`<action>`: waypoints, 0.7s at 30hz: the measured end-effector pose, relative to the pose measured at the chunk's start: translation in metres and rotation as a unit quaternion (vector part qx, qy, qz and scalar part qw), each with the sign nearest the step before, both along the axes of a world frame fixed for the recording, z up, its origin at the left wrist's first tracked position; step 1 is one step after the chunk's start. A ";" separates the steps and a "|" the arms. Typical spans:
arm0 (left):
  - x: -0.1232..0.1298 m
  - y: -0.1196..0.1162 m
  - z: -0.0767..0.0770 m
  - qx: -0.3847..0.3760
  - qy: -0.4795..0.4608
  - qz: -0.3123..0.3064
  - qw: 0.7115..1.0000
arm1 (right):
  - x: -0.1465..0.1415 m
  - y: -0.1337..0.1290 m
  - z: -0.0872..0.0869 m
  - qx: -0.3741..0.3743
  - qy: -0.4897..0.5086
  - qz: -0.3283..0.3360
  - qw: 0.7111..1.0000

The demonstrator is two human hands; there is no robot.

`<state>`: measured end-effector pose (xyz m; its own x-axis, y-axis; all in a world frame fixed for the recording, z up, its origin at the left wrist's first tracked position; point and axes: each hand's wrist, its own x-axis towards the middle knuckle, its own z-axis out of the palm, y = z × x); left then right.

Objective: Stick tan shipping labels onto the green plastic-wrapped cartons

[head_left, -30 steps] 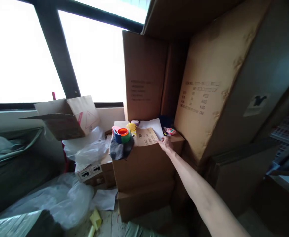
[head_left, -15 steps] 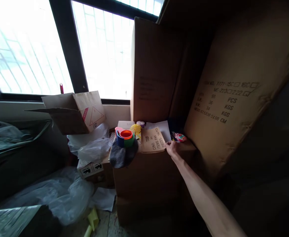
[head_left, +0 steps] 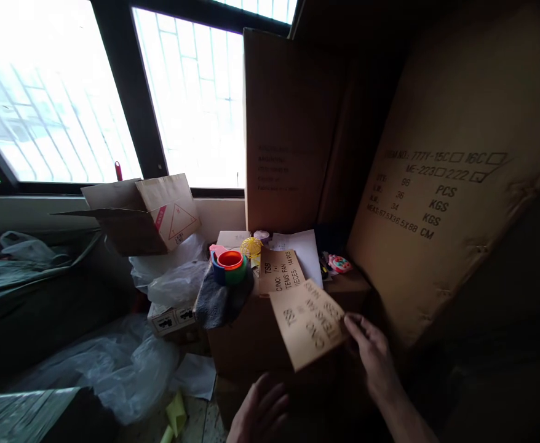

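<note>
My right hand (head_left: 369, 351) pinches the right edge of a tan cardboard sheet (head_left: 309, 326) lettered "TSB", "C/NO", "ITEMS FAN". The sheet hangs tilted in the air in front of a cardboard box (head_left: 240, 344). At the bottom, my left hand (head_left: 261, 409) is below the sheet and apart from it, its fingers loosely spread and empty. A second lettered cardboard sheet (head_left: 279, 271) lies on the box top behind the held one. Whether the letters are printed or cut through, I cannot tell.
A dark grey cloth (head_left: 221, 304) with orange, green and blue ring-shaped items (head_left: 230, 261) drapes over the box edge. Beside them are a yellow openwork ball (head_left: 251, 247) and a pink object (head_left: 339, 263). Tall cartons (head_left: 427, 203) stand right; plastic bags (head_left: 136, 363) lie left.
My right hand has lifted one lettered sheet off the stack and drawn it nearer, turned round. A similar sheet remains on the box. My left hand has come into view at the bottom.
</note>
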<state>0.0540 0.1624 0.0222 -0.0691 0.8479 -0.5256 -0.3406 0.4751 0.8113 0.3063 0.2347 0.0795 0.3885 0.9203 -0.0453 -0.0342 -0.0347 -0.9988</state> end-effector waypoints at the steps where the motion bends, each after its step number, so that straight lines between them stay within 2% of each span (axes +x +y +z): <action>1: 0.007 0.010 0.002 0.006 -0.028 -0.002 1.000 | -0.004 -0.023 -0.006 -0.025 0.028 0.033 0.999; 4: 0.017 0.025 0.007 -0.001 -0.095 0.017 0.995 | -0.011 -0.069 -0.013 -0.062 -0.012 0.158 0.985; 6: 0.013 0.021 0.011 -0.015 -0.118 0.033 0.992 | -0.009 -0.070 -0.005 -0.064 -0.077 0.204 0.974; 7: 0.008 0.017 0.013 -0.019 -0.122 0.036 0.992 | -0.005 -0.061 0.003 -0.060 -0.114 0.205 0.970; 9: -0.008 0.007 0.019 -0.024 -0.128 0.028 0.991 | 0.003 -0.023 0.020 -0.038 -0.196 0.158 0.967; 11: -0.028 -0.002 0.025 -0.025 -0.130 -0.002 0.991 | 0.007 0.033 0.031 0.022 -0.306 0.103 0.946; 12: -0.039 -0.005 0.026 -0.024 -0.125 -0.023 0.992 | 0.007 0.062 0.034 0.037 -0.350 0.082 0.933; 15: -0.071 -0.013 0.027 -0.007 -0.100 -0.064 0.993 | -0.005 0.136 0.028 -0.007 -0.433 0.059 0.899; 18: -0.095 -0.022 0.025 0.004 -0.083 -0.064 0.994 | -0.020 0.173 0.014 -0.037 -0.448 0.053 0.892; 21: -0.110 -0.032 0.023 0.005 -0.077 -0.060 0.995 | -0.026 0.184 0.000 -0.050 -0.449 0.056 0.890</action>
<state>-0.0557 0.1309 0.0449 0.1129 0.8503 -0.5140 -0.4021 0.5122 0.7589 0.2799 0.4190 0.0796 0.2154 0.9645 0.1526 0.7862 -0.0786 -0.6130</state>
